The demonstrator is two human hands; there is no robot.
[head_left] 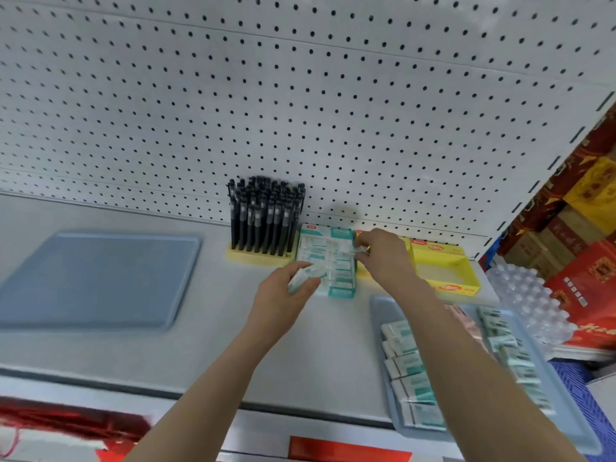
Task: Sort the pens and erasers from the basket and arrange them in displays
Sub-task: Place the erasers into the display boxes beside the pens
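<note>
Teal-and-white erasers (305, 276) lie bunched in the left hand (283, 291), whose fingers curl round them at the near left corner of the teal box (340, 291). The right hand (383, 258) is over the far right side of the teal box, thumb and fingertips pinching one eraser (350, 250) just above the rows packed inside. Both hands are apart, one at each side of it. It stands on a grey shelf (200, 355), its back near the pegboard (300, 95). Just left of it, touching or nearly so, is a yellow stand (260, 256) full of upright black pens (266, 215). Just right of it, partly behind the right wrist, sits an open yellow box (446, 265). Nearer than the teal box and to its right, under the right forearm, a blue tray (573, 425) holds loose erasers (410, 371) in rough rows. Well left of it lies a second tray (100, 281), blurred. Far to its right are wrapped bottles (526, 301) and red cartons (586, 278).
</note>
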